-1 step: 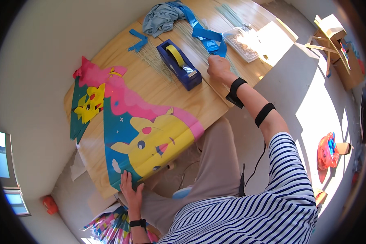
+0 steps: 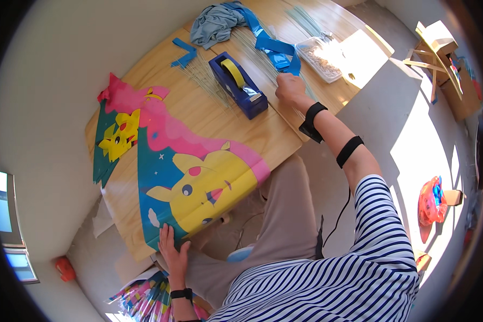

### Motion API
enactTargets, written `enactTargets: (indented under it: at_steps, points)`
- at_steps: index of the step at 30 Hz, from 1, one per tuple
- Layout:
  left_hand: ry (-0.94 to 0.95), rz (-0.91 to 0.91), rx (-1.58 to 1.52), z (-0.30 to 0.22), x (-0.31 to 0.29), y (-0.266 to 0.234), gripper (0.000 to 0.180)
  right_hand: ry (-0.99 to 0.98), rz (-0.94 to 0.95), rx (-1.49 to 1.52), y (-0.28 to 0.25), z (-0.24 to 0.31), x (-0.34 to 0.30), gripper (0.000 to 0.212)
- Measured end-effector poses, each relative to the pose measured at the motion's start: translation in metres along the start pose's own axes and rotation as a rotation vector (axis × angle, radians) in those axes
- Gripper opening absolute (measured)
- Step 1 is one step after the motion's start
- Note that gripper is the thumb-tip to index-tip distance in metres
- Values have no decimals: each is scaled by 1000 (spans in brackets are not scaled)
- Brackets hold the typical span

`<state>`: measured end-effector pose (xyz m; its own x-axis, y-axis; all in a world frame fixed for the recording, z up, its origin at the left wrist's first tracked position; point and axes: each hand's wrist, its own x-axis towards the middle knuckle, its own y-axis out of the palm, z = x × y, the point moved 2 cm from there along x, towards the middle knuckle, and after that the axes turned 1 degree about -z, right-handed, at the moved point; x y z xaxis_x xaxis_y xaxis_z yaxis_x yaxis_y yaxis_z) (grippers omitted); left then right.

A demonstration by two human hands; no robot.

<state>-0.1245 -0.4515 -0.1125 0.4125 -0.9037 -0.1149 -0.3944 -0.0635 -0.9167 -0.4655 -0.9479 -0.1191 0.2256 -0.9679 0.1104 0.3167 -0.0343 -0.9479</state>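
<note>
My left hand lies on the lower left edge of a thin printed sheet, its fingers stretched out. The sheet is teal with a pink border and a big yellow cartoon face, and hangs slightly over the table's near edge. My right hand reaches across the table with its fingers curled, beside the end of a blue strip and several thin pale rods. What it holds, if anything, is hidden by the fingers. Left of it stands a dark blue tape dispenser with a yellow-cored roll.
Folded matching sheets lie at the table's left. Farther back are a crumpled grey-blue cloth, a short blue strip and a clear tub of small pale pieces. A printed bundle sits below the table, left of my legs.
</note>
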Motion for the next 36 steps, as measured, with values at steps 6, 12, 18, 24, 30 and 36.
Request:
enactTargets:
  at_steps: [6,12,18,24,30,36]
  points:
    - [-8,-6,-5,6,0,-1,75,118,-66,82,-5,-28,17,25]
    - [-10,-66,-80,11,6,1,72,-225,-425,45,-47,7,-41,10]
    - [4,-130,-29,22,-1,8,71,-477,-408,178,-44,100,-137,5]
    - [58,-225,-112,28,-7,12,71,-1020,-21,263,21,217,-236,15]
    - [129,-506,-271,29,-14,6,38,-1152,-8,281,63,265,-257,17]
    - [219,-515,-185,14,19,13,25,-1134,-14,312,78,276,-260,15]
